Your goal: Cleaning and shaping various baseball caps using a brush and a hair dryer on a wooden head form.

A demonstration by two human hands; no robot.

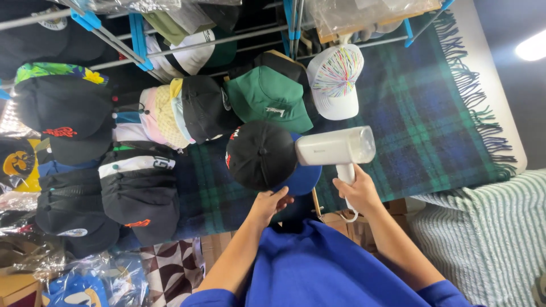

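Head view, looking down: at centre frame, the left hand [272, 203] gripped the blue brim of a black fabric baseball cap [260, 154], keeping its crown turned toward a white plastic handheld steamer [335, 148]. The right hand [357, 190] was clenched round the steamer's handle, nozzle touching the cap. Beneath lay a green-and-blue tartan blanket [421, 113] on the worktop. Upper left, more caps hung in rows; clear plastic bags [364, 11] sat along the top edge.

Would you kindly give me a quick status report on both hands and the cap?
Left hand gripping black cap by its blue brim. Right hand holding white handheld steamer, nozzle against cap. Other caps crowd the plaid blanket nearby.
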